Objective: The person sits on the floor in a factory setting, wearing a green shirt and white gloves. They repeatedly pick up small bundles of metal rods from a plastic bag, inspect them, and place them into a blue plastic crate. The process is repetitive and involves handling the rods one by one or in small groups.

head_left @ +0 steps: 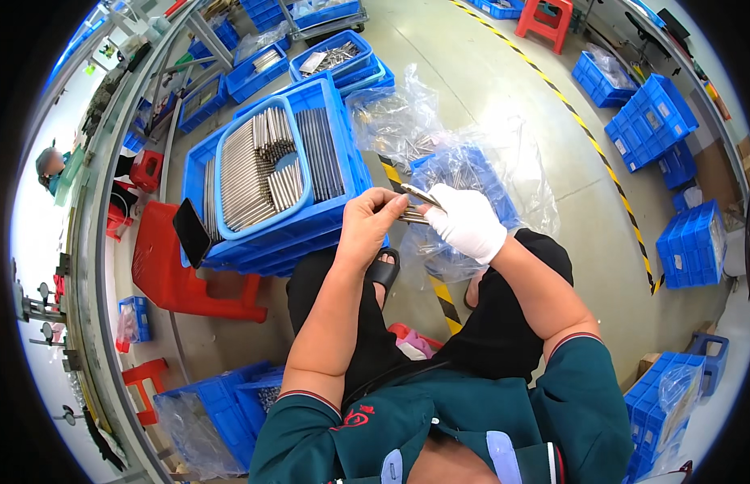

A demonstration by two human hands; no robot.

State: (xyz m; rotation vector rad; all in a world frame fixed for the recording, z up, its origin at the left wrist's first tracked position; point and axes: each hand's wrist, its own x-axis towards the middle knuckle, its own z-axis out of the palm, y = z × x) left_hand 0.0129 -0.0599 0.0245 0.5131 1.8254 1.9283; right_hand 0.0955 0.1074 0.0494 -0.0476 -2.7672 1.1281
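Slim metal rods (421, 195) are between my two hands, in front of my knees. My right hand (472, 226), in a white glove, is closed around several of them. The bare fingers of my left hand (368, 224) pinch at the rods' left ends; how many it grips is hidden. Left of my hands, a light-blue tray (221, 173) full of rods in rows rests on stacked blue crates (342, 211). Darker rods (320, 153) stand beside the tray. Beyond my right hand, a blue crate (504, 192) holds metal parts under clear plastic.
A black phone (192, 233) leans at the stack's near left corner, by a red stool (161, 262). Clear plastic bags (395, 105) lie ahead. Blue crates (653, 121) line the right side. A metal-framed bench (108, 266) runs along the left; striped tape (589, 133) marks the floor.
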